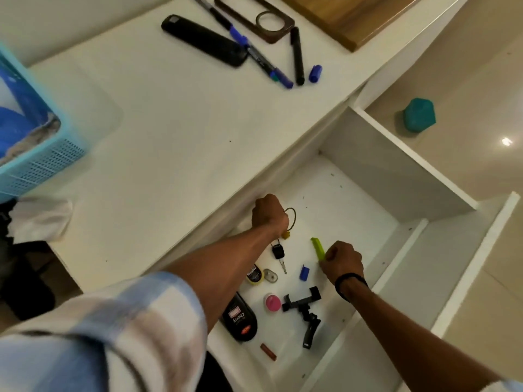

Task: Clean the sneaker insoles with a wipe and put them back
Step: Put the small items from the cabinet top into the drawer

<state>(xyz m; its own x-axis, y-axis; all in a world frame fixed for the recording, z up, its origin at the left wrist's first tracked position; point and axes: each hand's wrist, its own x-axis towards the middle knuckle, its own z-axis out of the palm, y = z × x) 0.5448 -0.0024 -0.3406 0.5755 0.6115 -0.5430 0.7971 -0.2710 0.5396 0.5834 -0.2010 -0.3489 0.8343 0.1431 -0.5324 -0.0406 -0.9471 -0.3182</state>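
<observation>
Left hand (pixel 268 212) clenching thin yellow-green wire loop (pixel 291 219), car key (pixel 278 254) dangling below fingers; right hand (pixel 343 258) pinching lime-green plastic stick (pixel 318 248) — likely rummaging open white drawer (pixel 353 210) for supplies.

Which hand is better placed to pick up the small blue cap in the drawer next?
Probably the right hand: it is nearer the blue cap, though it pinches a green piece. The left hand grips a key ring.

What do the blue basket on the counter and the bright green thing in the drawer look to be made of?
Blue basket: likely moulded plastic, matte, with a regular grid of small holes. Green thing: probably plastic too, smooth and evenly coloured; the right hand hides its lower end.
</observation>
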